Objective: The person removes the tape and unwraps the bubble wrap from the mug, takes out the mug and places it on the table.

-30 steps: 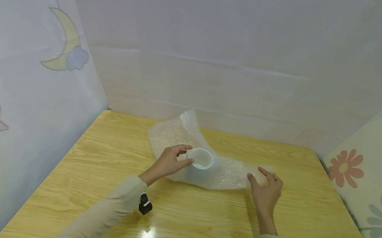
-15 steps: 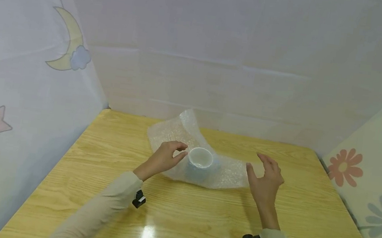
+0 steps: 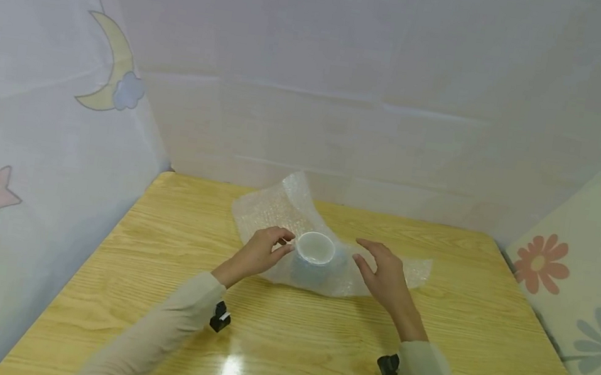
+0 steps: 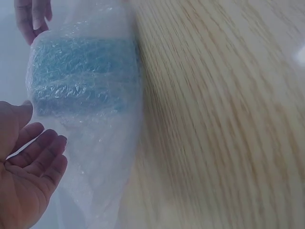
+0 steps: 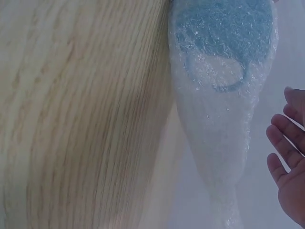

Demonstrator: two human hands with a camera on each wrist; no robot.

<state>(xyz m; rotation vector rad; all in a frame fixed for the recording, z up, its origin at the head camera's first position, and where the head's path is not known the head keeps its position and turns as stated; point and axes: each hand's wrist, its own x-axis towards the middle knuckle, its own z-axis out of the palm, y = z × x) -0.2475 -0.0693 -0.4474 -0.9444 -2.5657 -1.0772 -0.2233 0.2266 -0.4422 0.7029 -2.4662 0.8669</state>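
Observation:
A light blue mug [image 3: 316,250] with a white inside stands upright near the table's middle, its mouth facing up. Bubble wrap [image 3: 271,212] goes around its front and spreads out to both sides. Through the plastic, the right wrist view shows the mug's handle [image 5: 233,87]. My left hand [image 3: 260,251] is at the mug's left side, thumb and fingers apart, fingertips close to the rim. In the left wrist view its thumb [image 4: 25,113] is right at the wrap's edge. My right hand [image 3: 384,274] hovers over the right stretch of wrap, its fingers loosely bent and holding nothing.
The wooden table [image 3: 289,357] ends at a pale cloth wall [image 3: 308,131] behind the wrap. Printed sheets flank it left and right. A small black camera [image 3: 220,317] sits at the left wrist, another black camera [image 3: 388,366] at the right.
My right hand has left the wrap's right end and moved left toward the mug. The left hand has drawn back slightly from the rim. Mug and wrap stay about where they were.

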